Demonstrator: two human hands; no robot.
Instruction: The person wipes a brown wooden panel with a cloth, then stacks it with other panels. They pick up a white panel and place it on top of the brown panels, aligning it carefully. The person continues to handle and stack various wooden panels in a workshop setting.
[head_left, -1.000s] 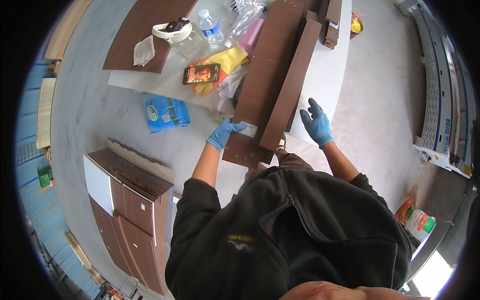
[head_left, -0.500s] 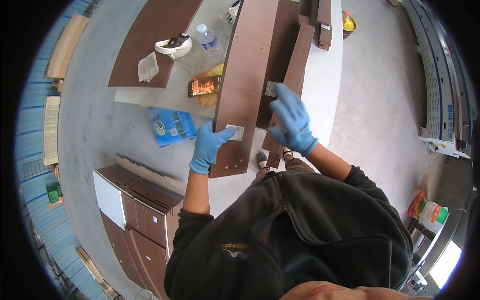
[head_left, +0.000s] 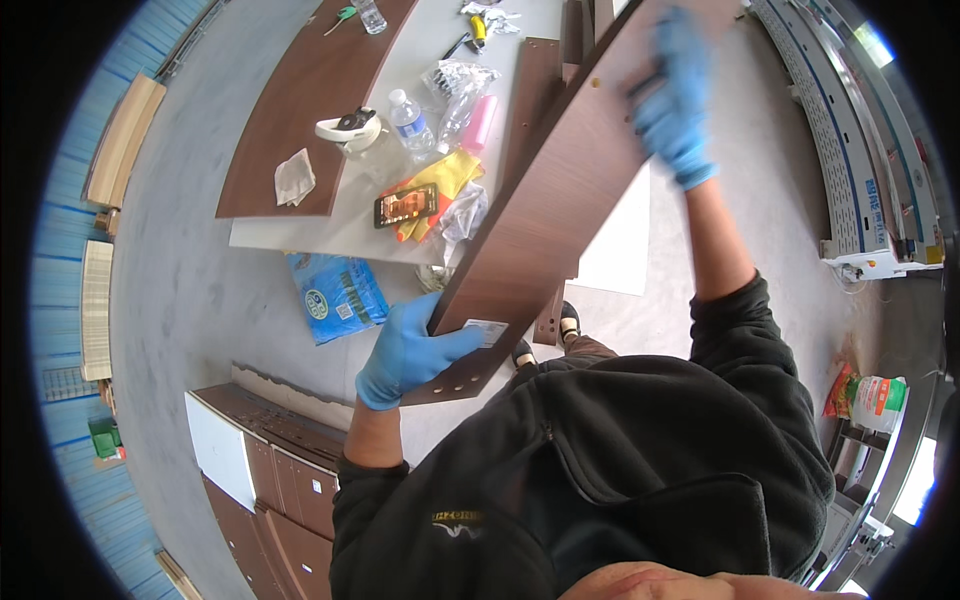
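Note:
A long brown wooden panel (head_left: pixel 560 205) slants across the view from near left to far right. My gloved left hand (head_left: pixel 405 352) is closed on its near end, thumb on the top face beside a white label (head_left: pixel 486 331). Several round holes show at that end. My gloved right hand (head_left: pixel 680 115) is over the panel's far part, at its right side. Its fingers are smeared by motion, so whether they grip the edge is unclear. Under the panel, other brown boards (head_left: pixel 530 95) lie partly hidden on the white table (head_left: pixel 330 235).
Left of the panel are a phone (head_left: pixel 406 206) on orange-yellow gloves (head_left: pixel 455 176), a water bottle (head_left: pixel 411 125), a large clear jug (head_left: pixel 378 150) and a pink roll (head_left: pixel 481 122). A blue bag (head_left: pixel 338 298) lies below the table edge. Stacked brown panels (head_left: pixel 290 480) stand at lower left.
The long panel has been turned, its far end swinging right and its near end coming closer to me. My right hand has moved farther away and right, from above the boards to the panel.

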